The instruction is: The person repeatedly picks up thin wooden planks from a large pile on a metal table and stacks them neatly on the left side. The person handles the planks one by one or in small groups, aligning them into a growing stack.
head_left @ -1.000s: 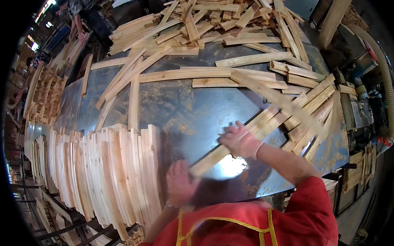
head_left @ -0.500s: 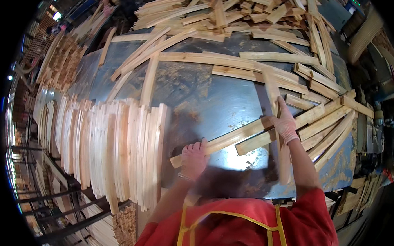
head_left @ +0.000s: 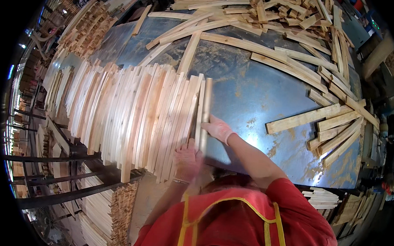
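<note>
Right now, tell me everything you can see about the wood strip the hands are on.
The wood strip is a long, narrow slat of pale raw timber, slightly blurred. It stands on edge at the right end of the row of slats on the blue metal table, running away from the person. The right hand presses its side near the close end; the left hand rests at that end.

Loose slats (head_left: 270,51) lie scattered across the far side of the blue table (head_left: 259,99), crossing every which way. A small heap (head_left: 337,124) sits at the right edge. Stacked slats (head_left: 84,28) stand far left, more bundles (head_left: 101,206) below the table.
</note>
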`<state>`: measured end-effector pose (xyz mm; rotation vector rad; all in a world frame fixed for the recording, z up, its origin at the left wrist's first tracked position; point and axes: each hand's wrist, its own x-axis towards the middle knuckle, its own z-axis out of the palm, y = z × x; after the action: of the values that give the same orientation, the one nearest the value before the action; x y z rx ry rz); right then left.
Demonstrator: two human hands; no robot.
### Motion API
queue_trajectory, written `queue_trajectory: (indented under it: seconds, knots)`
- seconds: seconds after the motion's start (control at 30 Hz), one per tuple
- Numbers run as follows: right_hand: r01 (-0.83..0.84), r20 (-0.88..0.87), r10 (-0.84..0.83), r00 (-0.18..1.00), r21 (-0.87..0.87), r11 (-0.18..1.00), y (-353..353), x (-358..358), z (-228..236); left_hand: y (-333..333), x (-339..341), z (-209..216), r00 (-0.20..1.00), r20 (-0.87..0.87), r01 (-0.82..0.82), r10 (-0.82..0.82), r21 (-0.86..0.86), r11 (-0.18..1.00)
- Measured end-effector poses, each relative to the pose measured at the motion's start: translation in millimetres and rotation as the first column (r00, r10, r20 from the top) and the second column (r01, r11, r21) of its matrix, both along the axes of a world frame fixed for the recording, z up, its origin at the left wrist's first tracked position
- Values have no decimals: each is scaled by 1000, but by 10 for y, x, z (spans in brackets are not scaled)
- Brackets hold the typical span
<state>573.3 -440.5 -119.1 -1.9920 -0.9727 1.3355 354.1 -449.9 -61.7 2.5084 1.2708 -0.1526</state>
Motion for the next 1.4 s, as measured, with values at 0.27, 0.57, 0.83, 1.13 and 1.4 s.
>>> queue_trajectory:
  seconds: [0.27,0.57,0.83,1.13,1.4]
  knots:
    - [-267,497,235,836,-6,964,-859,685,637,2,-388,-334,995,-84,69,-54,179,982]
    - [-332,786,377,490,-232,915,-2084,1517,604,-508,851,-187,860,134,469,-493,179,865]
    - [677,779,-625,-46,484,554,-3430,3002,515,-793,1772,-266,828,-182,537,-530,-10,843]
    - [983,-786,-616,50,148,-109,-4035,2595,337,-522,1359,-463,926,337,242,170,-876,418]
    - [940,-853,-508,117,-69,333,-2718,1231,249,-538,901,10,862,259,170,436,-957,234]
